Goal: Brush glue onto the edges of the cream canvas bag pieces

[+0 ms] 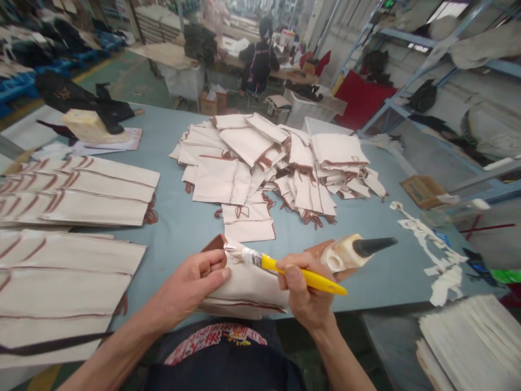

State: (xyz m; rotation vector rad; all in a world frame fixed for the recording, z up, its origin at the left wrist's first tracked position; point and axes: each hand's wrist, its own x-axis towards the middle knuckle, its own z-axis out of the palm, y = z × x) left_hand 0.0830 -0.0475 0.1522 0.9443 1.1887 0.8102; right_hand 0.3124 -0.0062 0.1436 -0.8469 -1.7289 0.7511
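Observation:
My right hand [303, 290] is closed round the yellow handle of a paintbrush [285, 267]. The brush's pale bristles touch the upper left edge of a cream fabric piece [250, 285] with brown trim, at the table's front edge. My left hand [198, 279] grips that piece at its left side, thumb on top, close to a brown flap. Just beyond my right hand stands a cream, glue-crusted container [340, 254] with a black tapered handle or nozzle. Another cream piece [249, 221] lies flat just past the one I hold.
A loose heap of cream pieces [260, 144] covers the table's far middle. Overlapping rows of them [81, 190] lie at left. White scraps [443, 285] and a cardboard box [423, 191] are at right. A person [260, 60] sits at a far table.

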